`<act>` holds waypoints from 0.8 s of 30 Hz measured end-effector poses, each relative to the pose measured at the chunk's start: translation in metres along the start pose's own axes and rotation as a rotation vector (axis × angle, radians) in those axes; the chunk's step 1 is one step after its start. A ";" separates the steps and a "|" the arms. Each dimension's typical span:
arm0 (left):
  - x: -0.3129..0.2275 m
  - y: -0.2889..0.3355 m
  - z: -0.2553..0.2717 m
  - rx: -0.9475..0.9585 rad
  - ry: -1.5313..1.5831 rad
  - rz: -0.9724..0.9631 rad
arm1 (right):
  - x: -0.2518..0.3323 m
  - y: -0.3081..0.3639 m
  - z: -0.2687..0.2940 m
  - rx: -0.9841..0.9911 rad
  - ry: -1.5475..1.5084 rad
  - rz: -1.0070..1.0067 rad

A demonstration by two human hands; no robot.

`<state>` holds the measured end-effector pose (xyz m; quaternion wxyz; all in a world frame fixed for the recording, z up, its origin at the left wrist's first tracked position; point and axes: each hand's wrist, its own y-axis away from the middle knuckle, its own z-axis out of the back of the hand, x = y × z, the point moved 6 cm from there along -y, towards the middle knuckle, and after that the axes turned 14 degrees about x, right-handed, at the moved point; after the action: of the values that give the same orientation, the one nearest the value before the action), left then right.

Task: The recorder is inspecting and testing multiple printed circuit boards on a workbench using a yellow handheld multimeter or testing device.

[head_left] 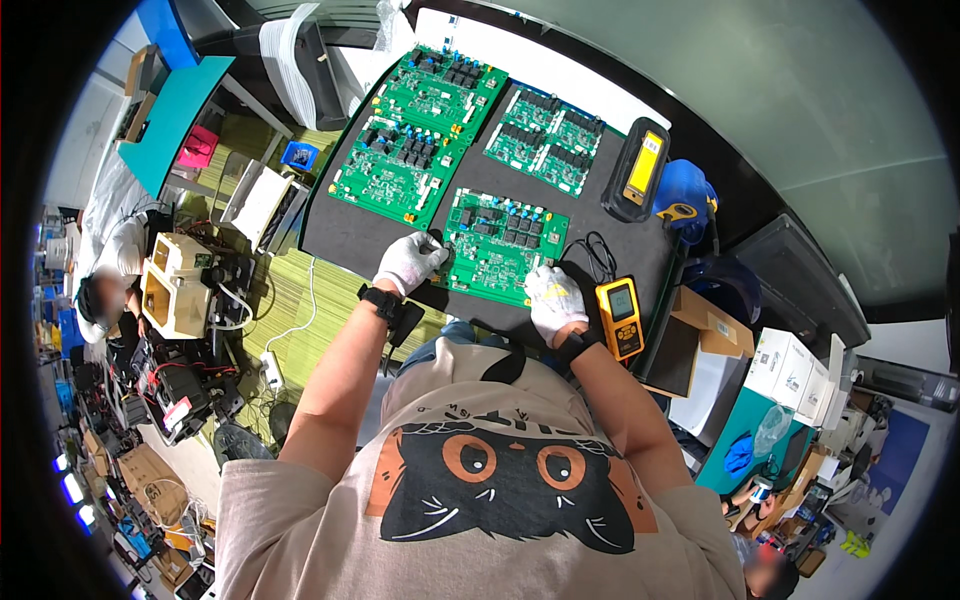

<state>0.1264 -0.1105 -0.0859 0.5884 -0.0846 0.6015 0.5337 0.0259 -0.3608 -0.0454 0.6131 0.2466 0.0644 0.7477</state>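
Observation:
A green circuit board [490, 262] with black and blue components lies on the dark mat [585, 218] right in front of me. My left hand [410, 262], in a white glove, grips its left edge with the fingers closed. At the board's lower right, my right hand [555, 300], gloved likewise, has its fingers curled over the edge. Beside that hand is a yellow handheld meter [620, 318] with a small screen. A black cable [598, 255] loops above the meter.
Large green boards [390, 168] lie at far left on the mat, with a panel of smaller boards [545, 140] at the back. A black case with a yellow face [640, 170] and a blue tool [686, 195] are at right. Cardboard boxes [712, 325] stand beyond the right edge. Other people are nearby.

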 end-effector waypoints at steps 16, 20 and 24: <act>0.001 0.000 0.000 -0.006 -0.004 -0.009 | 0.000 -0.008 0.000 0.099 0.041 -0.067; 0.001 0.000 0.000 -0.008 -0.005 -0.008 | 0.001 -0.009 -0.002 0.087 0.060 -0.075; 0.001 0.000 -0.001 0.022 0.003 0.011 | -0.001 -0.010 -0.003 0.103 0.045 -0.108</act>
<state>0.1257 -0.1110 -0.0868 0.5855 -0.0757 0.6087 0.5301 0.0334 -0.3590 -0.0521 0.6375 0.2569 0.1297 0.7146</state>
